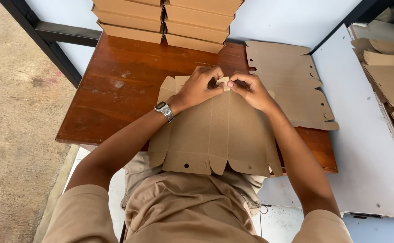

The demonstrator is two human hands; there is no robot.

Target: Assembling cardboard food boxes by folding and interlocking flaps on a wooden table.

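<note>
- Flat brown cardboard box blank [215, 135] lies on the reddish wooden table [116, 90], its near edge over the person's lap.
- Left hand [197, 87] and right hand [249, 90] both pinch the small tab at its far edge, fingers closed.
- Folding well likely means creasing squarely along the scored line.

Mid-frame, your left hand [200, 85] and right hand [250, 90] pinch a small tab at the far edge of the flat cardboard blank [215, 135]; folded boxes [165, 20] sit stacked at the upper centre.

Wooden table [116, 90], concrete floor [12, 135]
</note>
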